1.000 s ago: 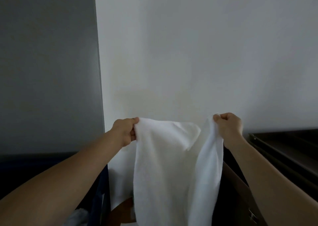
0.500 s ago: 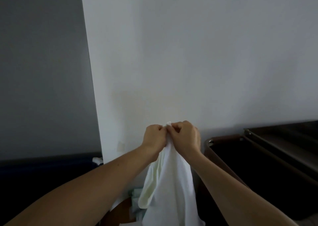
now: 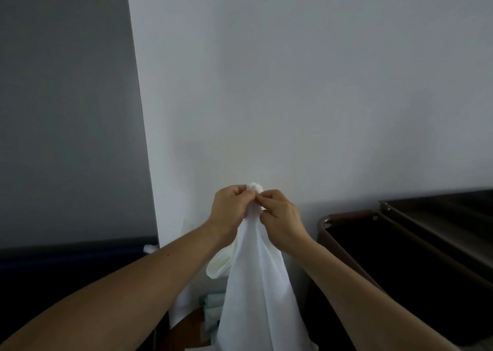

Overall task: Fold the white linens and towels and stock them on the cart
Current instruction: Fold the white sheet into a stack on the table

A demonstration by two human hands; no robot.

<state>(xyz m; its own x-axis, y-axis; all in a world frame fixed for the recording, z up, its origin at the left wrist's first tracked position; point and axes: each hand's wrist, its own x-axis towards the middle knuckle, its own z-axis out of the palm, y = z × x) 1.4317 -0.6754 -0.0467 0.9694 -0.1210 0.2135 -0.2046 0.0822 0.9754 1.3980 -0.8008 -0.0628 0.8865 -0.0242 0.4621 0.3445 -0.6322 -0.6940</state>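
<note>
Corners of the white towel now meet at the middle of the head view, the only view you have. A second ago you held them well apart with the cloth spread wide. Now your left hand and right hand touch in front of the pale wall. Your left fingers and right fingers are curled and pinch the bunched top edge, and a small tuft pokes up between them. The towel hangs straight down from that pinch in the air, doubled lengthwise, with a loose loop bulging out below your left wrist. Its bottom runs out of view.

I judge the first fold made but not squared, since that loop suggests the layers are uneven. You likely need one hand to take both corners while the other runs down to even the edges. The dark shelf at your right, probably the cart, and the dark bin beside it are apart from the towel, so stocking is not yet done. Pale bundles low behind the cloth are too dim to identify.
</note>
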